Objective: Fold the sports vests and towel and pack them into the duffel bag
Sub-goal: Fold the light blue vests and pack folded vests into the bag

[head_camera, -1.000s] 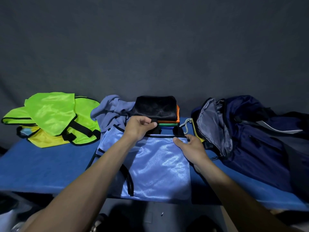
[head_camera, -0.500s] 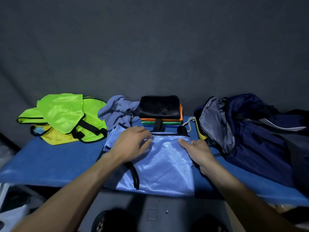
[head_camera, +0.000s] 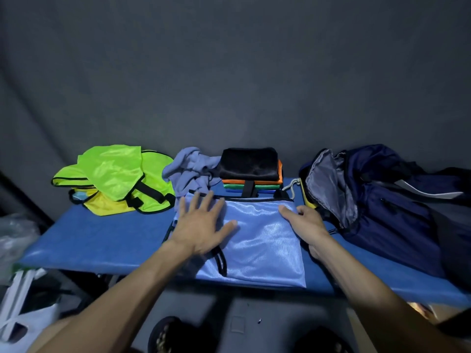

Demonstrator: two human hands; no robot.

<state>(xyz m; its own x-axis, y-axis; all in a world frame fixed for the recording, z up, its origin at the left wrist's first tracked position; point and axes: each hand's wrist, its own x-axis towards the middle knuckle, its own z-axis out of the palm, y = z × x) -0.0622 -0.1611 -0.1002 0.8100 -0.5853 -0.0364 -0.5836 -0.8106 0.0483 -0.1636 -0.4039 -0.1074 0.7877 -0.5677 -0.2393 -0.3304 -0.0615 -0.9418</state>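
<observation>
Lying flat at the near edge of the blue table [head_camera: 102,240], the light-blue mesh vest [head_camera: 262,240] looks thin, limp and glossy, so it probably weighs almost nothing and slides easily on itself. The left hand [head_camera: 201,225] presses its left part with fingers spread wide and straight. The right hand [head_camera: 305,222] rests on the vest's right edge, fingers loosely bent; whether they pinch the fabric I cannot tell. My guess is that the black-bound hems and corners give the surest hold, since the slick middle would bunch and slip.

Farther back in the middle, a stack of folded vests [head_camera: 252,174] stands with black on top and orange, green and blue edges beneath. Just left of it a grey-blue towel [head_camera: 191,171] lies crumpled, soft and bulkier, not yet folded. At far left, neon-green and yellow vests [head_camera: 117,179] sit in a loose heap.

On the right, the navy duffel bag [head_camera: 382,205] slumps with its mouth gaping toward the vest, showing grey lining; what is inside stays hidden in shadow.
</observation>
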